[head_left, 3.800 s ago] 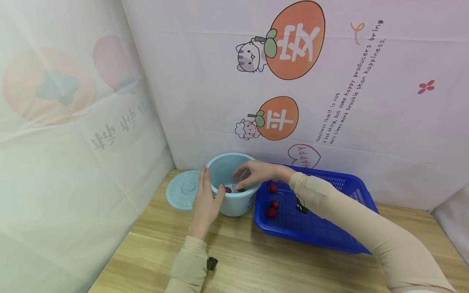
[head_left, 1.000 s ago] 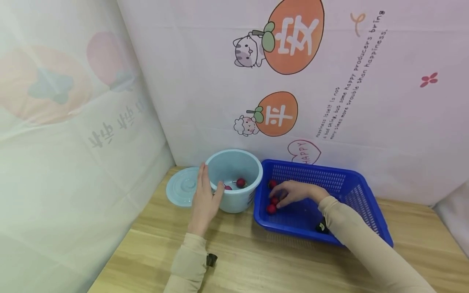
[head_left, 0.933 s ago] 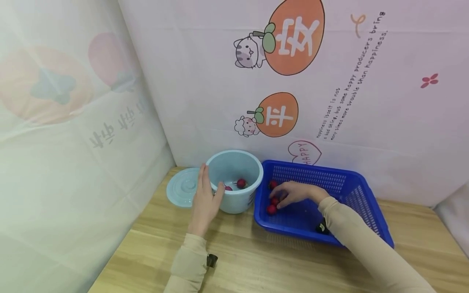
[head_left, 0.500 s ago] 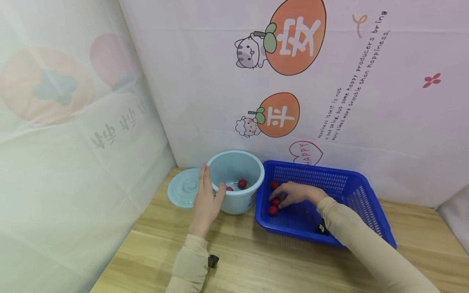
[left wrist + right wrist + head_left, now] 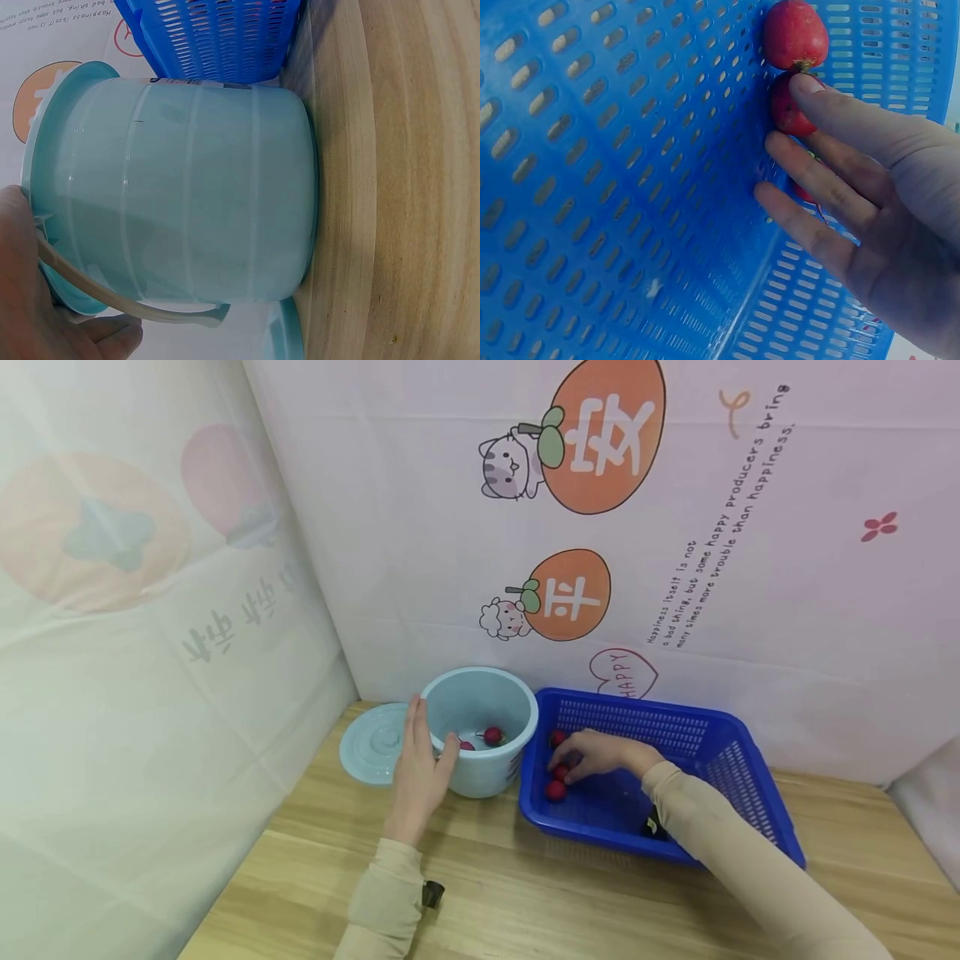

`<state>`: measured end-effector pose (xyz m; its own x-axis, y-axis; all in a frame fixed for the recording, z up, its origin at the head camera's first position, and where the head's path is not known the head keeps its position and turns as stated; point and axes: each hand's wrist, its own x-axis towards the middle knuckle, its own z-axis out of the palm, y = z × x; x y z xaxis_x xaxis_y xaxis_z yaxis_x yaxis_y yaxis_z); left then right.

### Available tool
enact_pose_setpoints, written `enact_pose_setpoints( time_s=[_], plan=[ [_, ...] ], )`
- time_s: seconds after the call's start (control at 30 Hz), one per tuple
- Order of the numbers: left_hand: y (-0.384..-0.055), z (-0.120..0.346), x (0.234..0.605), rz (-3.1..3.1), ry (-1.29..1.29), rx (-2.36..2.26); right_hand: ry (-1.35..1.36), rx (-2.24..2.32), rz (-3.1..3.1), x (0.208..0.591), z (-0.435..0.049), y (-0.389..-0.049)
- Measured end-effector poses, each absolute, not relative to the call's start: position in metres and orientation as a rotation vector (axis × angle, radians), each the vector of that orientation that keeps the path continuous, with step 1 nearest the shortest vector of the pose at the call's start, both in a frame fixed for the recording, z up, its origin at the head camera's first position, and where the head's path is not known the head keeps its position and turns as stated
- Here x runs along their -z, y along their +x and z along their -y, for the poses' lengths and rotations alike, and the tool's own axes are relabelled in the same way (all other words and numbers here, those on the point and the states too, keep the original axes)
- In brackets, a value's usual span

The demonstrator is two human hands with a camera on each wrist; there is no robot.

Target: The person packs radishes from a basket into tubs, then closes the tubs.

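Observation:
My right hand (image 5: 592, 753) reaches into the blue plastic basket (image 5: 738, 789). Its thumb and a finger pinch a red radish (image 5: 789, 109), partly hidden by the thumb; the other fingers extend beside it. A second radish (image 5: 795, 36) lies against it, and a third radish (image 5: 557, 738) sits farther back in the basket. My left hand (image 5: 420, 777) rests at the rim of the light blue bucket (image 5: 483, 774), fingers straight along its side and thumb at the front edge. Inside the bucket lie a radish (image 5: 493, 736) and another, mostly hidden by the front rim.
A round light blue lid (image 5: 372, 745) lies left of the bucket on the wooden table (image 5: 517, 893). The bucket's handle (image 5: 127, 304) hangs down its side. Printed cloth (image 5: 420, 527) stands behind and to the left. Bucket and basket stand side by side.
Since the oldest frame, my right hand has moved from the bucket to the basket, leaving a radish in the bucket. Lately it shifts slightly left around the middle radish. My left hand stays.

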<state>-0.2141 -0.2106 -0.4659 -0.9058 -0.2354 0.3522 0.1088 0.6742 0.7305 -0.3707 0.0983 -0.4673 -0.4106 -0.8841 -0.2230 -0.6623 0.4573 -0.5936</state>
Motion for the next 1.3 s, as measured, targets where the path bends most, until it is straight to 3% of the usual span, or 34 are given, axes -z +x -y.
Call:
enact_pose_setpoints(
  time_s=[0.9, 1.3],
  plan=[
    [-0.214, 0.211, 0.465, 2.459, 0.09, 1.118, -1.277, 0.684, -2.252, 0.461, -0.101, -0.376],
    [-0.214, 0.211, 0.465, 2.462, 0.099, 1.116, -1.042, 1.029, -2.185, 0.435, -0.119, -0.381]
  ],
)
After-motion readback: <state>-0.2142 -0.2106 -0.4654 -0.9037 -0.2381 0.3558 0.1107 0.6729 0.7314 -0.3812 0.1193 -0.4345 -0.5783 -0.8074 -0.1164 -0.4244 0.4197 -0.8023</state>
